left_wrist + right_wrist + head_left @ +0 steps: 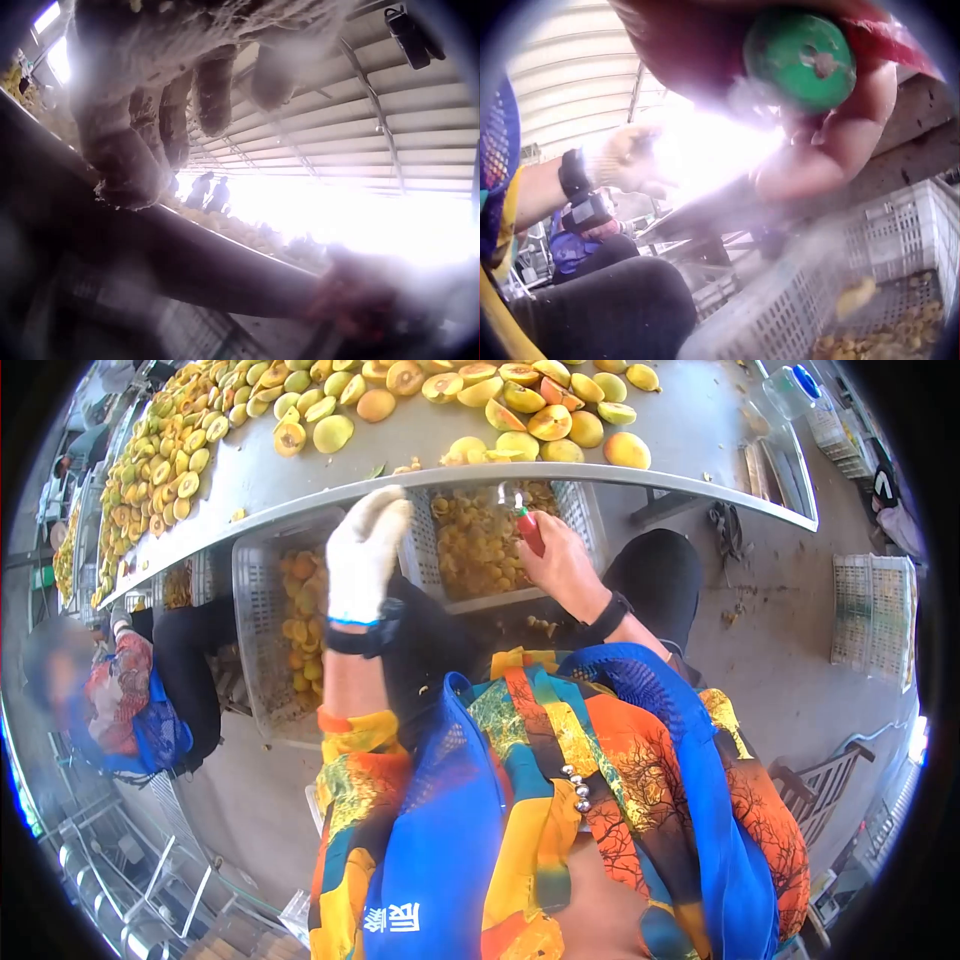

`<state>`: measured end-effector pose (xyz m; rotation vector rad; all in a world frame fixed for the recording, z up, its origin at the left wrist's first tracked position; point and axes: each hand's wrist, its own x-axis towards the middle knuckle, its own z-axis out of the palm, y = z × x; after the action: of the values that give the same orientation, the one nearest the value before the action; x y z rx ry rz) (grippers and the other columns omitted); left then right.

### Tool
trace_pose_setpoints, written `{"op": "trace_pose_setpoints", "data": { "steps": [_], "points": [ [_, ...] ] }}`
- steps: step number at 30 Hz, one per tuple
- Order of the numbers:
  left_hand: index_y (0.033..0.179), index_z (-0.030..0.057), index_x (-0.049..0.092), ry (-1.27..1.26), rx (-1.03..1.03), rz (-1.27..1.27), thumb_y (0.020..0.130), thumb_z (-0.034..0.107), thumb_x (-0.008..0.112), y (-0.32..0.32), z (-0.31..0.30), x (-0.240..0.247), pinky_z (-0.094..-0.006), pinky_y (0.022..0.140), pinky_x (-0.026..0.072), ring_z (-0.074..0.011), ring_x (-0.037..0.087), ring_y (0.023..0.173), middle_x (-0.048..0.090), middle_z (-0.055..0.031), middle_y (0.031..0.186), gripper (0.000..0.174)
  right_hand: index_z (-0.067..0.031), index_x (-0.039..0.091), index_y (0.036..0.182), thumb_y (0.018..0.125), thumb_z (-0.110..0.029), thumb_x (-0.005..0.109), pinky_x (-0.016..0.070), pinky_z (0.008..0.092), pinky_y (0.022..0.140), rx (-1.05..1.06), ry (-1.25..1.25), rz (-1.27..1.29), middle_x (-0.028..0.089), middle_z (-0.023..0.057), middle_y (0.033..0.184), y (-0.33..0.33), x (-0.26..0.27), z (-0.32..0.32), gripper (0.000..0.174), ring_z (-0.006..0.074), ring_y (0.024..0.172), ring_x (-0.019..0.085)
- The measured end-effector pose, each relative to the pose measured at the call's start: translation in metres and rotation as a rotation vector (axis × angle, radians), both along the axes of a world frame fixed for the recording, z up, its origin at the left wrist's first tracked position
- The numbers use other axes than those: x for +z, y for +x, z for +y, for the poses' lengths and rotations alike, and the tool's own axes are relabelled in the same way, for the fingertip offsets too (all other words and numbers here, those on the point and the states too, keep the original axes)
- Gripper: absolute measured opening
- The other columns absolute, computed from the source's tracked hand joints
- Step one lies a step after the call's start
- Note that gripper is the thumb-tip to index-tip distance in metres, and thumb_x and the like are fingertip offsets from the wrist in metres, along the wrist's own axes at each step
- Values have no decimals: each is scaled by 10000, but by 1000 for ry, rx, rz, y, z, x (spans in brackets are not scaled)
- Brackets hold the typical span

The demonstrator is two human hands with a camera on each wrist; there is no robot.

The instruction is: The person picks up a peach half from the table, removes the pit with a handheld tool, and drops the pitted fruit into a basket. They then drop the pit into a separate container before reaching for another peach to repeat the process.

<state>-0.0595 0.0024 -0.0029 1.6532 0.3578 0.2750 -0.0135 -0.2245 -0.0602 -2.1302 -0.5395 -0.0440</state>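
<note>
The left hand point(368, 555), in a white glove, is raised at the table's front edge; in the left wrist view its fingers point(214, 97) hang loosely bent, and no thing shows in them. To its right, the bare right hand point(568, 565) grips the red handle point(530, 532) of a small tool with a bright metal end. The handle's green end point(802, 60) fills the top of the right wrist view, with fingers point(817, 161) curled round it. Below the hands, a white crate point(424, 540) contains yellow fruit pieces. A blurred yellow piece point(855, 298) appears above or inside that crate.
Halved and whole fruits point(550, 422) lie on the metal table point(420, 450). Another crate point(258, 610) of fruit stands at left, beside a seated person point(125, 705). Stacked crates point(873, 615) stand at right. The wearer's knee point(655, 580) is near the right hand.
</note>
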Motion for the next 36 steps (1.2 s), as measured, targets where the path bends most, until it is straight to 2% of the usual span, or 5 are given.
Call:
{"op": "trace_pose_setpoints", "data": {
  "steps": [10,21,24,28,36],
  "points": [
    [1107,106,637,1276,-594,490,799,466,584,171,-19,-15,-391,889,466,-261,592,1038,623,-111,1131,477,-18,515,914,795,-106,591,439,445,693,-20,-44,181,573,208,827,-17,17,-18,167,406,799,548],
    [1050,50,639,1331,-557,504,699,434,669,177,-2,-18,-379,889,458,-303,586,1009,630,-162,1068,520,-42,508,979,828,-147,585,458,439,673,-127,18,357,596,219,808,-26,25,-21,199,417,795,570],
    [1057,47,628,977,-235,102,707,344,689,149,23,-9,-360,818,508,-274,635,917,647,-141,1029,463,-53,488,1059,836,-148,588,474,437,674,-207,42,353,612,229,831,-25,22,-20,262,420,807,589],
    [1078,37,558,-511,-221,-60,869,238,568,94,35,1,-267,453,481,-262,646,662,639,-152,847,290,-56,467,1109,827,-136,596,483,439,665,-166,125,147,618,226,813,-25,35,-9,320,418,782,604],
    [1053,98,558,-858,31,137,900,621,328,11,-34,-15,-238,408,420,-249,611,594,625,-174,838,592,-29,491,1041,803,-135,630,486,389,571,124,105,236,606,187,709,-35,45,16,296,337,642,634]
  ]
}}
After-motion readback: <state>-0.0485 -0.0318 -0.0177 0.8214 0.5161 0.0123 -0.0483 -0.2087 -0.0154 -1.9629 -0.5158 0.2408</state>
